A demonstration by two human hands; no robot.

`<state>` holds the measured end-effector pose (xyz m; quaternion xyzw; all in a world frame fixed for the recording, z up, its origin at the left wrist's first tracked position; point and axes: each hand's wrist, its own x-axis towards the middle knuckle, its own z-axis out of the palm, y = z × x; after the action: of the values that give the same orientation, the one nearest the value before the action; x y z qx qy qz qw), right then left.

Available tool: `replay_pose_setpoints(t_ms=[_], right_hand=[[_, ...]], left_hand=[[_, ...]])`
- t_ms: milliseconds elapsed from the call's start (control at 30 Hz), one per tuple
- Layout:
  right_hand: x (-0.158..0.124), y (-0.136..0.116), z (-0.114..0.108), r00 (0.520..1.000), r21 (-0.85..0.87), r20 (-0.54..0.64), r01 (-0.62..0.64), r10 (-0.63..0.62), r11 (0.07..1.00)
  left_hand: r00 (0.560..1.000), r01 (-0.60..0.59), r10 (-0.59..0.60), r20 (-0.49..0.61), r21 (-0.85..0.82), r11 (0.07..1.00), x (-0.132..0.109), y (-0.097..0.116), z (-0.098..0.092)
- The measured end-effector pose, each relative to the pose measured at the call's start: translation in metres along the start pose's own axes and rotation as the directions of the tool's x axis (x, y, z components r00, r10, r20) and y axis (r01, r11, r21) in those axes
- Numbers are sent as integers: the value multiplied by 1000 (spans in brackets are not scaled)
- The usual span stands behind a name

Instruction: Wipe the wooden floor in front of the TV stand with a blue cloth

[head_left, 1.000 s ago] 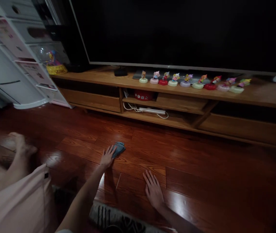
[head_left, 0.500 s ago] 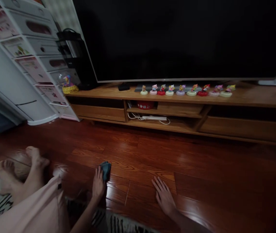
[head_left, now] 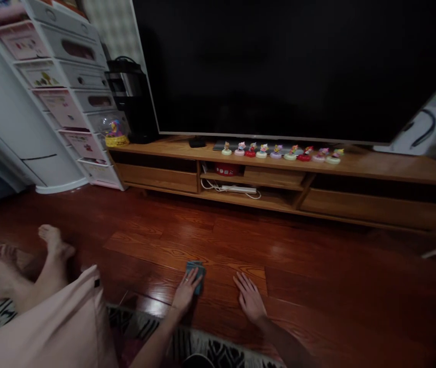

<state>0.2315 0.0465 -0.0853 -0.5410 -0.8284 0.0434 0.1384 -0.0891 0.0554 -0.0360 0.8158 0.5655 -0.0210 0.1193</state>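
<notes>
My left hand presses a small blue cloth flat against the dark red wooden floor, fingers laid over its near edge. My right hand lies flat on the floor just to the right of the cloth, fingers spread, holding nothing. My bare feet stretch out to the left, and a pink garment covers my lap.
A long wooden TV stand runs across the back with a row of several small figurines, a power strip underneath and a big dark TV above. White drawers stand at left. A patterned rug lies under me.
My left hand slid the blue cloth toward me, then to the right, closer to my right hand. The view pulled back and tilted up; my right hand stayed flat on the floor.
</notes>
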Motion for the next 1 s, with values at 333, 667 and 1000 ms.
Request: replay_pose_setpoints(t_ms=[333, 667, 1000], right_hand=[[1, -3, -3, 1000, 15, -12, -17, 17, 1000], [2, -5, -6, 1000, 4, -3, -25, 25, 1000], [2, 0, 5, 999, 11, -38, -5, 5, 1000]], left_hand=[[805, 593, -583, -109, 107, 798, -50, -86, -3], [980, 197, -199, 8, 105, 975, -12, 79, 44], [919, 388, -394, -2, 175, 905, -9, 25, -8]])
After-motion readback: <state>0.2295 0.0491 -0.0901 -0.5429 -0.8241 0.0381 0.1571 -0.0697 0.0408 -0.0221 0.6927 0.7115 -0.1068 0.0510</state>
